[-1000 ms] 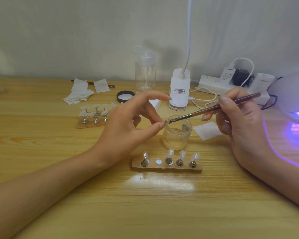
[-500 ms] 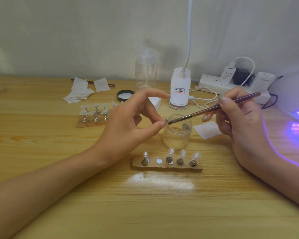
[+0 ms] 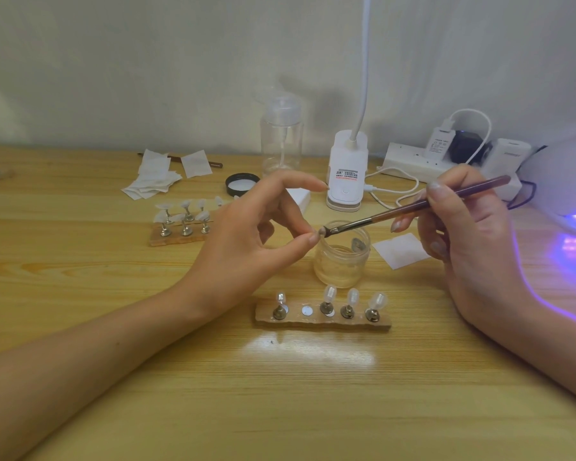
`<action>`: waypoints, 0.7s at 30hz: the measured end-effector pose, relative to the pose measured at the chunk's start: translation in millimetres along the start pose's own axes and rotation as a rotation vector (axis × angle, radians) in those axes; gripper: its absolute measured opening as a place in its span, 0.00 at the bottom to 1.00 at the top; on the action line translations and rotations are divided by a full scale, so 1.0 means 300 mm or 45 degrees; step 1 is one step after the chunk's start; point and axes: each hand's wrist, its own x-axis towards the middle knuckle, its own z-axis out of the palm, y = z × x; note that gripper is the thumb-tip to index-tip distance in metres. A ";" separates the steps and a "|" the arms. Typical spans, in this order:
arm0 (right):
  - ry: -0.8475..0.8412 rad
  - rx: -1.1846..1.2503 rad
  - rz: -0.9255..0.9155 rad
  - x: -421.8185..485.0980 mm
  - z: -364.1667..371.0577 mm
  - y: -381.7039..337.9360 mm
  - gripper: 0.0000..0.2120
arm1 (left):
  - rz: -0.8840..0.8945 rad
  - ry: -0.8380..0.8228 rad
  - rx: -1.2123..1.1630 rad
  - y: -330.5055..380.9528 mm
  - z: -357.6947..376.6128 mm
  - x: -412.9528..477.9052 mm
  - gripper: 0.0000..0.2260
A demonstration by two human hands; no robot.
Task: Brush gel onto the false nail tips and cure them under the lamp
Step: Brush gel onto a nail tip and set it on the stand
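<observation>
Your left hand (image 3: 246, 241) pinched 1 nail tip (image 3: 321, 232) over the gel jar (image 3: 341, 261); the brush (image 3: 413, 207) gripped in your right hand (image 3: 469, 234) touched it. 4 tips (image 3: 330, 291) sat on the holder (image 3: 323, 322) (1 slot empty); curing likely remained.

Count of things on the table (image 3: 80, 294)

Hands: 2. The left hand (image 3: 246, 237) pinches 1 small piece (image 3: 321, 231), too small to identify; the right hand (image 3: 469, 234) holds 1 brush (image 3: 413, 207). Holder strips: 2. The near strip (image 3: 323, 322) has 4 nail tips (image 3: 330, 291) on stands plus 1 bare disc (image 3: 307, 310); the far strip (image 3: 177, 239) has at least 6 tips, right end hidden by the hand. 1 open gel jar (image 3: 341, 257), 1 black lid (image 3: 242, 184), 1 pump bottle (image 3: 281, 141), 1 desk lamp (image 3: 346, 171), 1 curing lamp (image 3: 569, 181), 1 white box (image 3: 301, 197). 1 power strip (image 3: 413, 159) with 3 plugs (image 3: 441, 141). Wipes (image 3: 152, 181): 1 pile, sheets uncountable, plus 2 singles. 1 brown stick (image 3: 213, 164) is partly under them.
</observation>
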 end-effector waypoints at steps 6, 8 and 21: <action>0.013 -0.049 0.009 0.001 -0.002 0.007 0.11 | 0.008 -0.007 0.009 0.001 -0.002 -0.001 0.18; 0.013 -0.056 0.007 0.000 -0.002 0.006 0.11 | 0.011 -0.008 0.012 0.000 -0.002 -0.001 0.18; 0.105 0.009 0.076 0.003 -0.005 -0.003 0.10 | -0.083 0.201 -0.385 0.104 -0.081 0.043 0.23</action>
